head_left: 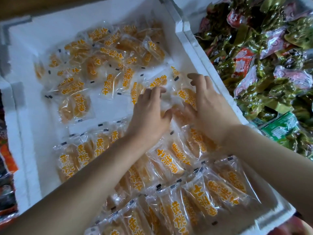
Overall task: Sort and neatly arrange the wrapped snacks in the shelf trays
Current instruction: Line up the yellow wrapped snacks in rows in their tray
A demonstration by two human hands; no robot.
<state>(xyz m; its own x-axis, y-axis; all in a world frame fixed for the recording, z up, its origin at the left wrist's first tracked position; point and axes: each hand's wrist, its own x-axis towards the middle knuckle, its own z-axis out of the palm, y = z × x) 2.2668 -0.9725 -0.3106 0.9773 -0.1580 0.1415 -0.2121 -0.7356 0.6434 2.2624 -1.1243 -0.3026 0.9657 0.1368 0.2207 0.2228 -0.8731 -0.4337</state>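
**Both hands at work on a loose packet in the peach-snack tray**

Both bare forearms reach in from the near edge and converge at the right-centre of the white foam tray [199,53].

The left hand [149,114] lies palm down. Its fingers curl forward and its thumb is tucked toward the right hand. It grips a clear packet [166,99] between fingertips and thumb.

The right hand [209,106] is arched like a claw, with bent, spread fingers and the forefinger raised. Its thumb lies against the same packet. Motion blur prevents a finding on whether this hand holds it or only rests on it.

The packet sits between the two hands, close to the tray's right wall. Its long axis cannot be read through the blur.

The arranged packets [199,202] in the near half lie overlapped in rows that rise toward the right. Their long axes run across the rows, pointing toward the far wall.

The loose packets [108,53] in the far half are scattered at mixed angles, some overlapping.

To the right, beyond the wall, green and red wrapped snacks [271,82] lie heaped. Orange-red packaging [7,158] shows at the left edge.
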